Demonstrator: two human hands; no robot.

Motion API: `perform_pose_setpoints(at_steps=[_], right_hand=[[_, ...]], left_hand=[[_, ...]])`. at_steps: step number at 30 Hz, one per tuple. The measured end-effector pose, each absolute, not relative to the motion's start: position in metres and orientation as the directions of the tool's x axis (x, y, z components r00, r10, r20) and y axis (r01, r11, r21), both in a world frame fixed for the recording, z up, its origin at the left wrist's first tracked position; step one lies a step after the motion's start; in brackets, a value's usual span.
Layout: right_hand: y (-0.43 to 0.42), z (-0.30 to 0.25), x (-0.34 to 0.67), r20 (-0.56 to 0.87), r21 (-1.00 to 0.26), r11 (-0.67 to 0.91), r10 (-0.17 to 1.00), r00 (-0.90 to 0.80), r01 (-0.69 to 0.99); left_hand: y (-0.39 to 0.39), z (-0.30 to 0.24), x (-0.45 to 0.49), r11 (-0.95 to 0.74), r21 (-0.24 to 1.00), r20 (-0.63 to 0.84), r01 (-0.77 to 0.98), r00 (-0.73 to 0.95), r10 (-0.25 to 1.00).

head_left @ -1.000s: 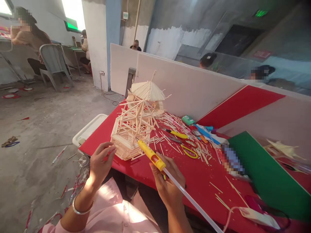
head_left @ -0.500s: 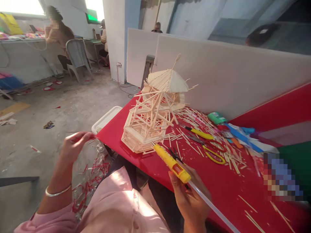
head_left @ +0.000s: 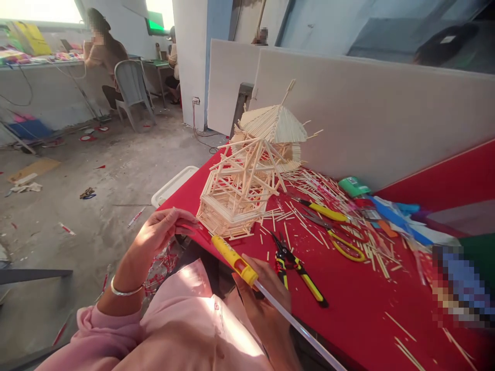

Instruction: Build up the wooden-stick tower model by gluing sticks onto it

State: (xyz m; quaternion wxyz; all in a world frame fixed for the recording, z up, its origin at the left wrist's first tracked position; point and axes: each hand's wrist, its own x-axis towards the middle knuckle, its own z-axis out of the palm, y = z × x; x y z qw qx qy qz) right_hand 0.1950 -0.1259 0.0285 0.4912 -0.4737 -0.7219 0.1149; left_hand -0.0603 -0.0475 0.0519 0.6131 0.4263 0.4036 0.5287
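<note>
My right hand [head_left: 266,304] grips a yellow hot glue gun [head_left: 234,259], with a long clear glue stick [head_left: 297,324] trailing from its back end. At the table's left edge, my left hand [head_left: 164,229] has its fingers pressed together close to the gun's nozzle. Whatever may be between those fingertips is too small to make out. Just beyond both hands stands a pagoda-like model [head_left: 247,175] built of pale wooden sticks, with a stick-covered roof on top and open framing below. Black and yellow pliers [head_left: 297,268] lie right of the gun.
Scissors with yellow handles [head_left: 346,245], a yellow cutter [head_left: 328,211] and loose sticks [head_left: 309,185] cover part of the red table [head_left: 359,304]. A white board [head_left: 348,113] stands behind. Left of the table is a white stool [head_left: 174,185]. A person [head_left: 104,51] sits far left.
My right hand has brought the glue gun leftward, away from the model and the pliers. My left hand has moved right toward the nozzle. The view has shifted slightly.
</note>
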Motion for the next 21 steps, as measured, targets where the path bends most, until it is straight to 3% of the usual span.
perform_pose_setpoints(at_steps=[5, 11, 18, 21], right_hand=[[-0.126, 0.024, 0.197, 0.587, -0.641, 0.518, 0.806, -0.073, 0.567], [-0.13, 0.02, 0.197, 0.576, -0.675, 0.496, 0.817, -0.03, 0.547], [-0.133, 0.022, 0.212, 0.593, -0.631, 0.496, 0.804, -0.041, 0.597], [-0.133, 0.02, 0.22, 0.622, -0.595, 0.486, 0.783, -0.017, 0.64]], left_hand=[[-0.047, 0.05, -0.059, -0.056, 0.992, 0.044, -0.112, -0.099, 0.994], [-0.048, 0.04, -0.06, -0.206, 0.975, 0.196, -0.085, -0.117, 0.974], [-0.054, 0.028, -0.07, -0.215, 0.972, 0.222, 0.094, -0.074, 0.972], [-0.057, 0.019, -0.082, -0.085, 0.969, 0.1, 0.231, -0.051, 0.994]])
